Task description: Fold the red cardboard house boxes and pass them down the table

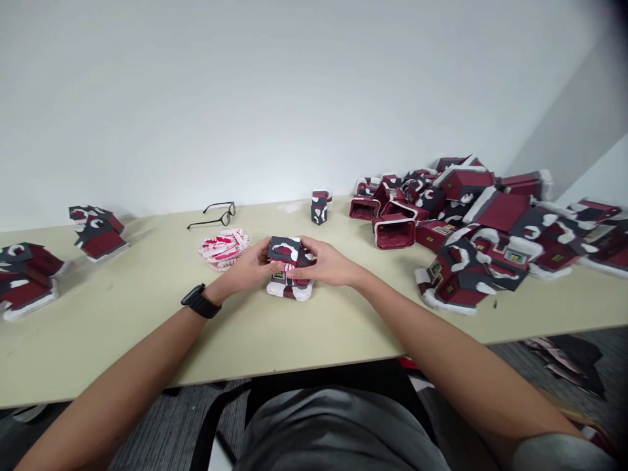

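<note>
A small dark-red model house (289,290) with a dark grey, white-patched roof stands on the table in front of me. My left hand (252,265) grips its left side, thumb on the front under the roof. From the right, my right hand (326,263) holds the same house, its thumb also on the front. A red-and-white striped piece shows between the thumbs, just below the roof. Left of the house lies a pile of red-and-white striped pieces (223,248), close to my left hand.
Many similar houses (500,222) are heaped at the right of the table (343,333). Two groups of houses stand at the left (101,235). Black glasses (226,218) lie behind the striped pile, and a small dark piece (319,210) stands near the wall.
</note>
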### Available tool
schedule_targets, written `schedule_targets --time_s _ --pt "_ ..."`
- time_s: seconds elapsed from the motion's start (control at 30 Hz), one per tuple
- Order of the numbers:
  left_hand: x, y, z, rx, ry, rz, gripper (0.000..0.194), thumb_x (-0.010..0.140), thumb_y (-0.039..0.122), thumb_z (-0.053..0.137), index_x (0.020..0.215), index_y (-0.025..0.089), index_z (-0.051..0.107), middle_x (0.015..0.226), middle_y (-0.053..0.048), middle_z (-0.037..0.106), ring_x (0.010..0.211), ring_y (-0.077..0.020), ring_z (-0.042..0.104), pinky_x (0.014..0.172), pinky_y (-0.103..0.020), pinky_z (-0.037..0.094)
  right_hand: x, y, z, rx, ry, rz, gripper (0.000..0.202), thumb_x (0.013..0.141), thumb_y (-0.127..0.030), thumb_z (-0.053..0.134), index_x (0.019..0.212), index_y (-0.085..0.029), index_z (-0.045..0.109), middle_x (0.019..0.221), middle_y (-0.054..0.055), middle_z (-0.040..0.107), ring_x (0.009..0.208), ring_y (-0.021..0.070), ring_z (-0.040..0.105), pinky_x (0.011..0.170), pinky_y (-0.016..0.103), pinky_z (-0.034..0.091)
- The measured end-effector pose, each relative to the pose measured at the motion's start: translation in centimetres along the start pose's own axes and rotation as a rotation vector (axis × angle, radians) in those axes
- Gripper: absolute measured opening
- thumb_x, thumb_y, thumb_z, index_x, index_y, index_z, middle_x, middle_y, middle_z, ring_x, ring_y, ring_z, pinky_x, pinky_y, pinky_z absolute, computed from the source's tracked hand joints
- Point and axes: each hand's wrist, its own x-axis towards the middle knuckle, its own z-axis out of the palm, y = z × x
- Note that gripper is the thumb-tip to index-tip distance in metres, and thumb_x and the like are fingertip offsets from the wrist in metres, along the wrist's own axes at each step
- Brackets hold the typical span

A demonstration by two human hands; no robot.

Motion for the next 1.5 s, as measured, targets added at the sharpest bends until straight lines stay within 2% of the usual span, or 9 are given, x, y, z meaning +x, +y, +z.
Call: schedule_targets --time_s 0.1,0.23,0.33,0.5,0.67,0.9,1.1,1.3,1.5 --pt "-0.1 -0.3 0.1 0.000 -0.007 -0.011 0.049 0.086 0.053 0.076 0.113 0.016 0.058 0.107 -0.009 0.070 0.096 -0.0232 0.067 0.079 -0.033 0.056 0.0 0.2 0.2 0.004 0.008 -0.033 0.058 0.073 -0.040 0.087 0.123 -0.019 0.065 0.104 0.003 0.070 0.087 0.0175 0.062 0.079 0.030 0.052" --pt "-0.4 -0.6 0.4 0.081 0.034 0.011 0.060 0.085 0.054 0.077 0.129 0.019 0.055 0.119 -0.010 0.069 0.107 -0.0257 0.066 0.089 -0.037 0.054 0.2 0.6 0.1 -0.072 0.038 -0.082 0.063 0.072 -0.034 0.087 0.129 -0.020 0.064 0.109 0.003 0.071 0.093 0.0189 0.063 0.083 0.030 0.051" --pt "-0.4 -0.7 0.4 0.171 0.050 0.005 0.062 0.087 0.056 0.074 0.134 0.021 0.054 0.124 -0.010 0.068 0.112 -0.0275 0.066 0.092 -0.038 0.053 0.3 0.7 0.0 -0.087 0.040 -0.074 0.062 0.073 -0.032 0.085 0.130 -0.022 0.063 0.110 0.002 0.071 0.095 0.0194 0.063 0.086 0.031 0.050" --pt "-0.4 -0.8 0.0 0.207 0.011 -0.040 0.073 0.079 0.057 0.082 0.137 0.022 0.053 0.125 -0.010 0.069 0.111 -0.0295 0.067 0.092 -0.040 0.053 0.2 0.5 0.2 -0.121 0.026 -0.057 0.063 0.075 -0.041 0.085 0.130 -0.024 0.060 0.114 0.003 0.070 0.098 0.0204 0.063 0.085 0.031 0.050" --pt "-0.4 -0.4 0.0 0.191 0.010 -0.046 0.068 0.080 0.056 0.082 0.133 0.023 0.055 0.123 -0.008 0.068 0.110 -0.0279 0.066 0.091 -0.039 0.053 0.1 0.5 0.1 -0.119 -0.006 -0.078 0.060 0.079 -0.040 0.082 0.131 -0.022 0.057 0.112 0.004 0.069 0.094 0.0189 0.062 0.084 0.031 0.051" --pt "-0.5 0.0 -0.1 0.251 -0.018 -0.047 0.065 0.083 0.057 0.078 0.134 0.024 0.053 0.122 -0.008 0.069 0.107 -0.0281 0.067 0.085 -0.038 0.053 0.0 0.3 -0.1 -0.062 -0.033 -0.066 0.061 0.079 -0.037 0.081 0.133 -0.021 0.056 0.114 0.004 0.067 0.098 0.0197 0.062 0.087 0.032 0.051" --pt "-0.6 0.3 -0.1 0.260 -0.029 -0.062 0.066 0.083 0.059 0.077 0.132 0.022 0.052 0.119 -0.008 0.069 0.108 -0.0286 0.066 0.086 -0.038 0.053 0.1 0.4 -0.1 -0.092 0.007 -0.076 0.061 0.075 -0.037 0.085 0.131 -0.022 0.062 0.113 0.004 0.070 0.096 0.0199 0.064 0.085 0.031 0.051" --pt "-0.7 0.3 0.1 0.287 -0.038 -0.082 0.067 0.085 0.062 0.073 0.135 0.023 0.049 0.120 -0.008 0.068 0.109 -0.0293 0.065 0.088 -0.038 0.053 0.2 0.5 -0.2 -0.058 0.037 -0.097 0.056 0.069 -0.034 0.088 0.120 -0.018 0.072 0.103 0.002 0.073 0.090 0.0193 0.064 0.079 0.029 0.051" --pt "-0.7 -0.2 0.1 0.228 -0.047 -0.070 0.066 0.088 0.060 0.071 0.138 0.024 0.049 0.126 -0.009 0.067 0.112 -0.0292 0.066 0.092 -0.041 0.054 0.2 0.5 -0.1 -0.082 0.073 -0.097 0.062 0.069 -0.034 0.089 0.126 -0.018 0.070 0.109 0.003 0.074 0.093 0.0199 0.066 0.082 0.030 0.052"
